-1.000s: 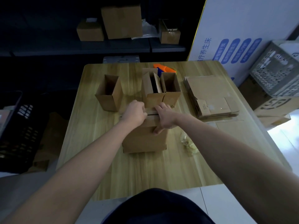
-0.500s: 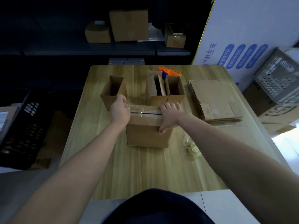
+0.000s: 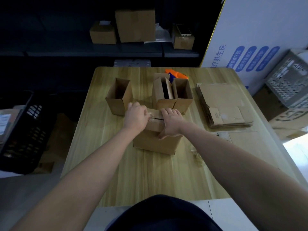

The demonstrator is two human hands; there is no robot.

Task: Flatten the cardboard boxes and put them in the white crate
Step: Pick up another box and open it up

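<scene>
the person is on the first part of the job for one more box: getting the tape off so it can open up. the closed box (image 3: pixel 155 142) sits in the middle of the wooden table (image 3: pixel 150 177), on the near side of the other boxes.

the left hand (image 3: pixel 135 117) is at the top left of the closed box. its fingers are curled in tight and seem to pinch the end of the clear tape (image 3: pixel 152 117) that runs along the slit on top. the right hand (image 3: pixel 171 123) lies on the top right of the box. its fingers are laid out almost straight and its thumb points down the near side. it presses the box down and grabs nothing.

just past it stands an open box (image 3: pixel 119 95) at the left, and a pair of open boxes (image 3: pixel 173 95) side by side at the right. a pile of flat boxes (image 3: pixel 223 104) lies at the right of the table. the white crate (image 3: pixel 288 84) sits off the table at the far right, well apart from the hands.

next, the tape likely needs a slow, steady pull along the slit while the right hand holds the box down. thin tape can rip, so a hard tug may leave bits stuck. then the flaps can open and the box can be pushed flat.
</scene>
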